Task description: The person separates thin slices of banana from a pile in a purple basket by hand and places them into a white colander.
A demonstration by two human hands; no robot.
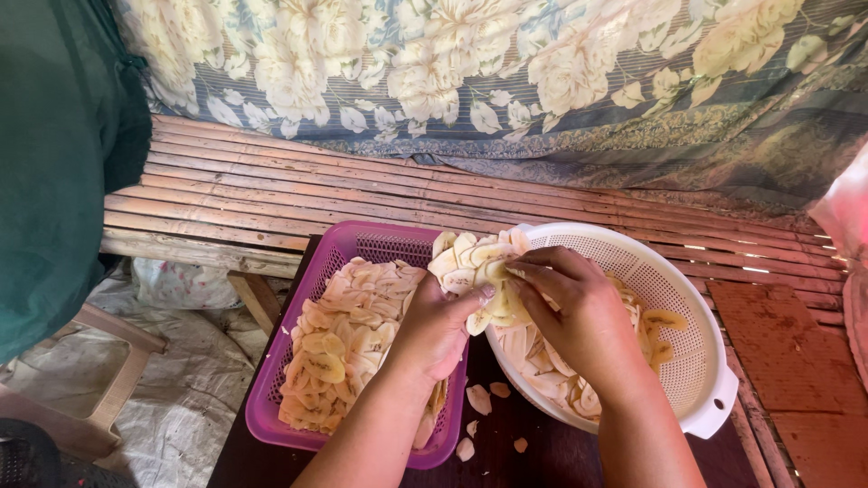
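My left hand (436, 327) and my right hand (579, 312) together hold a bunch of pale banana slices (472, 262) above the near rim of a white round colander (701, 361). More slices lie inside the colander, partly hidden by my right hand. To the left stands a purple rectangular basket (271, 398) filled with flat yellowish slices (342, 339). My left wrist rests over the basket's right edge.
Both containers stand on a dark tabletop (533, 461) with a few loose slices (479, 398) on it. Behind is a slatted bamboo bench (271, 194) with a floral cloth (506, 72) over its back. A green cloth (54, 154) hangs at left, above a plastic stool (81, 380).
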